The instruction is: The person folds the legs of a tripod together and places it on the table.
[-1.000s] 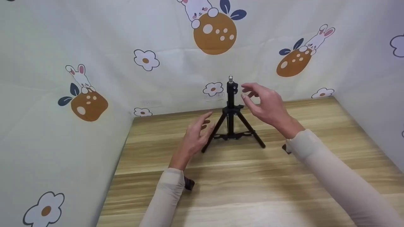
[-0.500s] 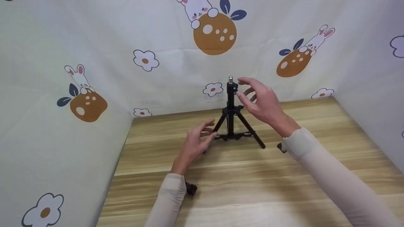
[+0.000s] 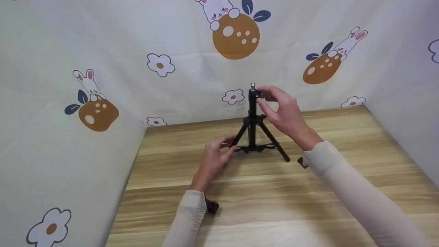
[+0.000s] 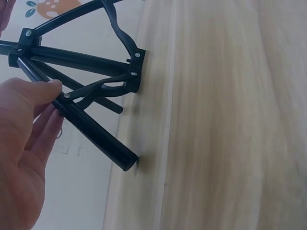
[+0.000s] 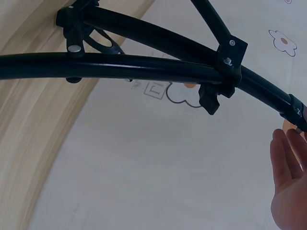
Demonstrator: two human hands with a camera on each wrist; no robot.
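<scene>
A small black tripod stand (image 3: 252, 109) stands upright on the table, legs spread, with a bare silver stud (image 3: 253, 86) at its top. With thumb and fingertips my left hand (image 3: 215, 156) pinches its left leg, where the brace meets it; the leg (image 4: 98, 135) runs down to the tabletop in the left wrist view. Up at the collar, my right hand (image 3: 287, 110) pinches the dark clamp knob (image 3: 258, 95) from the right, its fingers partly covering it. Only part of the right hand (image 5: 290, 177) shows at the edge of the right wrist view.
The wood-grain table (image 3: 260, 199) extends toward the front. Behind it and at both sides hangs a pale cloth (image 3: 192, 85) printed with rabbits, oranges and flowers, close behind the tripod. A lower knob (image 3: 263, 116) juts from the leg hub. Dark wrist cameras (image 3: 212, 206) sit under the sleeves.
My left hand has moved down and right onto the tripod's left leg and now pinches it. My right hand has moved left to the top knob. The tripod stays in place.
</scene>
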